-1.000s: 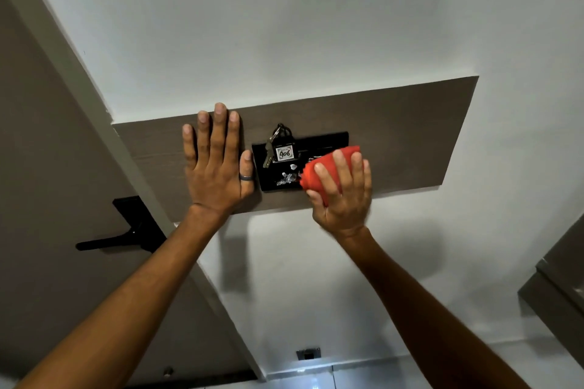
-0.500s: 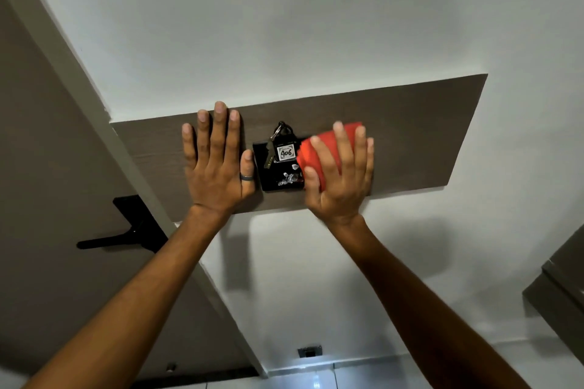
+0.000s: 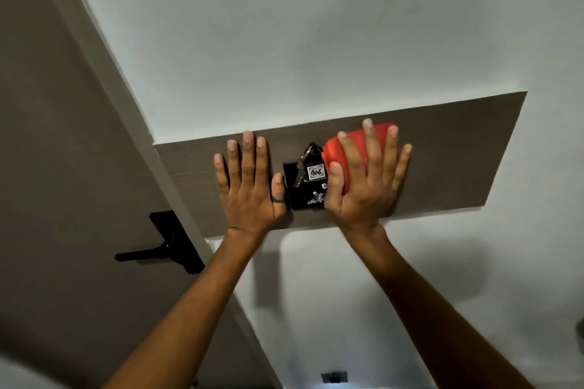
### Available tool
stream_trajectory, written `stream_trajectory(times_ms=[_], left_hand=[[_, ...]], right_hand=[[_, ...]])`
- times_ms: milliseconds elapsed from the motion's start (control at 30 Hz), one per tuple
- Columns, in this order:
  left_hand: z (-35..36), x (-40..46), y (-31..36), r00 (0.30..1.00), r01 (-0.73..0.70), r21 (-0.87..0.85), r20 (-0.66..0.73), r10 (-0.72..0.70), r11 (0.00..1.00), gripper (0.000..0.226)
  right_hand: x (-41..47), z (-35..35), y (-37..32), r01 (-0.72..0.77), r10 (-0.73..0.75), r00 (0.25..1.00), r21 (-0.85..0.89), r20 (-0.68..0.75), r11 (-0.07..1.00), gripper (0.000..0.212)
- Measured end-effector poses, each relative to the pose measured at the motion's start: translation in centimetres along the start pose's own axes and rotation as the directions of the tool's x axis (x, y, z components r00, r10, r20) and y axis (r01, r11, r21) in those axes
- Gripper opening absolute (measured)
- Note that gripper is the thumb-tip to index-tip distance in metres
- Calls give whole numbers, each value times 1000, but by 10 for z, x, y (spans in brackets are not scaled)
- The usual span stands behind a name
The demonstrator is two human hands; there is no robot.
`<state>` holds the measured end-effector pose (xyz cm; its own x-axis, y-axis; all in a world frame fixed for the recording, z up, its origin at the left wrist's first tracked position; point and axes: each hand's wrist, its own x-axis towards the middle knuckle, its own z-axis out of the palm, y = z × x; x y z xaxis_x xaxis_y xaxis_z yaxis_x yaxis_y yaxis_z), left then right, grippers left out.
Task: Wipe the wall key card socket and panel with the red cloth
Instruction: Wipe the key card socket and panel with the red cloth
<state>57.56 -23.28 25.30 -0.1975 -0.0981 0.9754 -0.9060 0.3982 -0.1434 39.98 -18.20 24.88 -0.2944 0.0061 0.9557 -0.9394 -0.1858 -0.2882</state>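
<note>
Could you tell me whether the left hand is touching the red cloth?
No, the left hand lies flat on the panel; only the right hand presses the cloth.

We take this for the entrance of a hotel room. At the black key card socket [image 3: 295,196] hangs a key tag [image 3: 316,172] hand-marked 406, which reads as a room number. The socket sits in a dark wood-grain panel [image 3: 458,161] fixed to a plain white wall [image 3: 284,41]. Left of the socket we see a brown door [image 3: 63,167] with a black lever handle [image 3: 164,249]. Well below the socket there is a small wall outlet [image 3: 334,377].
</note>
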Motion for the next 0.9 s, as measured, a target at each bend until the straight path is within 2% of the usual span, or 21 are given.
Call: stream_trajectory(times_ms=[100, 133, 167, 233, 267, 300, 367, 400, 467, 500, 567, 600, 633, 700, 733, 767, 833, 867, 900], left_hand=[[2, -4, 0, 1000, 14, -14, 10, -14, 1000, 67], [2, -5, 0, 1000, 9, -14, 3, -9, 1000, 67], [2, -4, 1, 1000, 3, -11, -3, -3, 1000, 67], [2, -3, 0, 1000, 6, -1, -2, -6, 1000, 68], [2, -3, -1, 1000, 10, 5, 1, -10, 1000, 68], [1, -5, 0, 1000, 19, 4, 10, -19, 1000, 67], [1, -7, 1, 1000, 22, -11, 19, -22, 1000, 67], [2, -7, 0, 1000, 14, -19, 14, -14, 1000, 67], [2, -6, -1, 1000, 13, -13, 23, -13, 1000, 67], [2, -5, 0, 1000, 18, -8, 23, -18, 1000, 66], [1, -5, 2, 999, 28, -23, 29, -27, 999, 66], [1, -6, 1, 1000, 22, -29, 22, -21, 999, 66], [2, -6, 0, 1000, 15, -16, 12, -14, 1000, 66], [2, -4, 0, 1000, 19, -7, 8, -19, 1000, 65], [1, -4, 1, 999, 28, -20, 19, -27, 999, 64], [0, -5, 0, 999, 25, -28, 22, -25, 999, 64], [0, -6, -1, 1000, 13, -10, 29, -12, 1000, 65], [1, -7, 0, 999, 16, -10, 31, -15, 1000, 65], [1, -7, -1, 1000, 12, -13, 22, -12, 1000, 65]], right_hand=[[-13, -5, 43, 260, -260, 963, 18, 65, 966, 48], [-20, -7, 56, 303, -302, 951, -9, 69, 953, 48], [-27, -8, 58, 253, -251, 966, -31, 56, 967, 47], [-29, -5, 35, -23, 22, 1000, -4, -18, 1000, 47], [-26, -3, 21, -97, 97, 995, 28, -22, 995, 47], [-24, -4, 12, -79, 79, 997, 34, 5, 996, 47], [-19, -6, 16, 111, -113, 993, 37, 44, 993, 45], [-16, -7, 20, 128, -130, 991, 46, 43, 991, 44], [-16, -6, 18, -5, 4, 1000, 42, 31, 999, 46], [-18, -6, 16, -12, 10, 999, 33, 38, 999, 47], [-14, -9, 27, 203, -205, 974, 35, 94, 979, 46], [-8, -10, 35, 264, -267, 958, 43, 102, 964, 45], [-2, -9, 36, 223, -225, 970, 41, 86, 974, 44], [-3, -7, 21, 24, -26, 999, 40, 41, 999, 45], [-13, -7, 15, -4, 2, 998, 36, 58, 999, 45], [-25, -9, 15, 53, -56, 995, 38, 83, 998, 45], [-29, -14, 46, 308, -310, 945, 32, 105, 951, 44], [-22, -16, 68, 372, -371, 922, 15, 111, 928, 44], [-13, -18, 76, 324, -323, 942, 5, 94, 946, 43]])
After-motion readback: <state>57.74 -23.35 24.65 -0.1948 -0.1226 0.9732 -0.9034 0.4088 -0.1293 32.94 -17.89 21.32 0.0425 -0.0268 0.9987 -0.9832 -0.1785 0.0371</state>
